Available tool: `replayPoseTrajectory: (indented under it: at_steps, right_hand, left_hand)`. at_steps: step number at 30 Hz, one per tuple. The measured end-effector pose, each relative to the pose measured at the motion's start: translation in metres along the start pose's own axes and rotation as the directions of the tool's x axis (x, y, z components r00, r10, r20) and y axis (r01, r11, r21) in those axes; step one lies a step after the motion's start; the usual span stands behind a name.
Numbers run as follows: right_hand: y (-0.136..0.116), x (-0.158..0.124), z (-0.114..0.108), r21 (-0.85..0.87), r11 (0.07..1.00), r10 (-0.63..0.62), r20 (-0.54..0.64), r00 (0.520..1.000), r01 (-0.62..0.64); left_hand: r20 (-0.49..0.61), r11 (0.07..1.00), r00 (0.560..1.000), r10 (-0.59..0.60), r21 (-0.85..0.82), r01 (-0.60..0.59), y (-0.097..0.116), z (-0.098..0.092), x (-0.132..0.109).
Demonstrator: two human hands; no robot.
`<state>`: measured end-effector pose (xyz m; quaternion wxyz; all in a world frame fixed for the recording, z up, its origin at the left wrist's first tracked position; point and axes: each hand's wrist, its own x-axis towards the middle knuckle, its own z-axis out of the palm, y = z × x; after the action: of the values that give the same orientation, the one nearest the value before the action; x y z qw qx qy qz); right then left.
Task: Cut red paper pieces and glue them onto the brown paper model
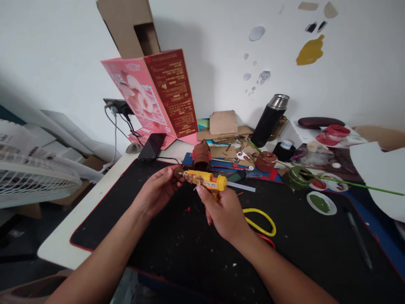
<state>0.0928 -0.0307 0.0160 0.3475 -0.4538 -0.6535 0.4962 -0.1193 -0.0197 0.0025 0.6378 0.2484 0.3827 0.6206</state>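
My right hand [226, 211] is wrapped round a yellow hot glue gun [205, 179], whose nozzle points left. A clear glue stick [242, 186] sticks out of its back end. In my left hand [161, 188] a small brown round piece [179, 172] is pinched between thumb and fingers, right at the nozzle tip. Whether the nozzle touches the piece I cannot tell. Just beyond the gun stands a brown, pointed model [201, 155] with red bits at its sides. Yellow looped handles [261, 219], partly behind my right wrist, lie on the black mat [177, 253].
A black phone [152, 146] lies at the back left, beside a pink and red folded box [158, 95]. Cardboard scraps [223, 123], a black thermos [268, 120] and paint jars [297, 177] line the back. A paint lid [321, 203] and a dark pen [359, 240] are at right.
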Motion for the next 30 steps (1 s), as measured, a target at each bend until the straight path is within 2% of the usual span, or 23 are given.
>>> replayPoseTrajectory:
  at_steps: [6, 30]
  right_hand:
    - [-0.0008, 0.0009, -0.0005, 0.009, 1.000, 0.000, -0.004, 1.000, 0.000]
    - [-0.0016, -0.0003, -0.0005, 0.012, 1.000, 0.006, 0.006, 1.000, -0.007]
  left_hand:
    - [-0.024, 1.000, 1.000, 0.007, 0.008, -0.007, 0.0010, 0.0001, -0.0001]
    - [0.000, 1.000, 1.000, 0.017, 0.008, -0.017, 0.0001, -0.0019, 0.0008]
